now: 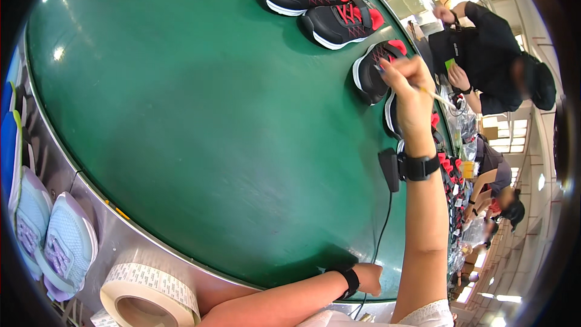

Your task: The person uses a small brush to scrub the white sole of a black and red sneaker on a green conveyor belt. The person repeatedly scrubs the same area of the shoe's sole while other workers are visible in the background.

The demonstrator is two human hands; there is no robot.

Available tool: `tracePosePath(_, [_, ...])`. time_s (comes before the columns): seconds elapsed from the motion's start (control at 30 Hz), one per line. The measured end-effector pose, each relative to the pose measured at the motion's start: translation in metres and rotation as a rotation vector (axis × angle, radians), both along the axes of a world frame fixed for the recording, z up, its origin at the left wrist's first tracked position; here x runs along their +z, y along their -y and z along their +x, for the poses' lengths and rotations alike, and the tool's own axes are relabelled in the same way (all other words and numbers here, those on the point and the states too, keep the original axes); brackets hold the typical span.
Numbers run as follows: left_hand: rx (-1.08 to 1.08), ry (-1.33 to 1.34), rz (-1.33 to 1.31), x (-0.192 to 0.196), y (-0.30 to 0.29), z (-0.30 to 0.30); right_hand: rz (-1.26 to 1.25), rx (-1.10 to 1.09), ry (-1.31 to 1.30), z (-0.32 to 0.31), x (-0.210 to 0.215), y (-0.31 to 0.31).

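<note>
Our right hand [411, 94] pinched a thin stick [437, 97] over a shoe [370, 72]; our left hand [367, 278] rested fisted, empty, on the belt [200, 121]. A slip could smear its upper.

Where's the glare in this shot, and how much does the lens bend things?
Head view: pale window glare spots lie on the green conveyor belt, upper left; the windows at upper right are blown out. Fisheye curves the belt's metal edge, with dark corners. The right hand reaching to a black-and-red shoe looks sharp.
</note>
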State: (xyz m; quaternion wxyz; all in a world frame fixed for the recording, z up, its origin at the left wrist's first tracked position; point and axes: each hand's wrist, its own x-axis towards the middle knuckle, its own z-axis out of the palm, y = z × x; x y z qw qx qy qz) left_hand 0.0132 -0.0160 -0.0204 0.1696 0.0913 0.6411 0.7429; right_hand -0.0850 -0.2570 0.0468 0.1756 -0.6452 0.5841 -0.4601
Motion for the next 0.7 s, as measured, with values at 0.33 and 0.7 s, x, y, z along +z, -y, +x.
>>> tracePosePath(0.33, [0.230, -0.145, 0.091, -0.018, -0.045, -0.023, -0.008, -0.001, -0.057, 0.055, -0.027, 0.094])
tracePosePath(0.7, [0.133, -0.060, 0.020, 0.001, -0.005, 0.002, 0.194, 0.073, -0.042, 0.033, -0.025, 0.067])
